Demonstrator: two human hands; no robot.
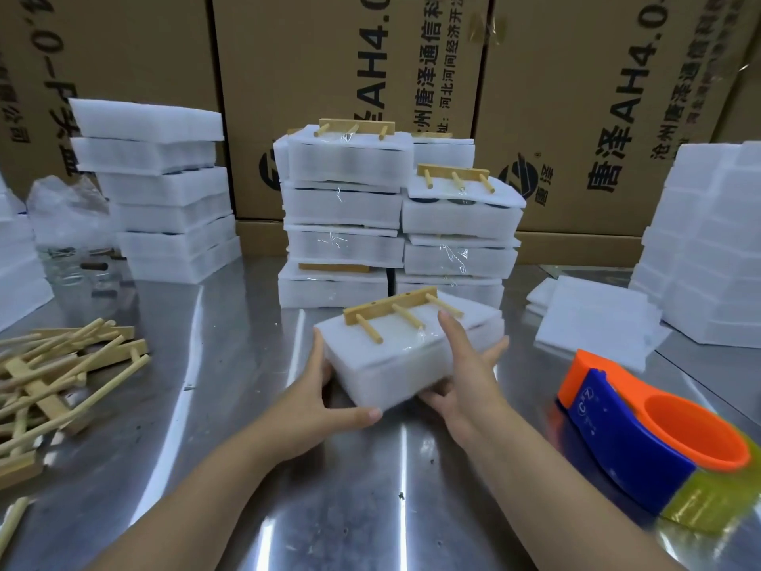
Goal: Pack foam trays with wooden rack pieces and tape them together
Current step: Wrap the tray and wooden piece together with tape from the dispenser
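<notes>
A white foam tray pack (395, 364) is lifted a little above the steel table, tilted. On its top lies a wooden rack piece (395, 313) with three pegs, under clear tape. My left hand (325, 401) grips the pack's left end, thumb along the near bottom edge. My right hand (465, 377) grips its right end, thumb on top and fingers below. Behind it stand stacks of finished taped packs (391, 216), two of them topped with wooden racks.
A blue and orange tape dispenser (659, 438) lies at the right. Loose wooden rack pieces (61, 372) pile at the left. Foam tray stacks (164, 191) stand at back left and at far right (708, 249); thin foam sheets (593, 319) lie between. Cardboard boxes (329, 55) wall the back.
</notes>
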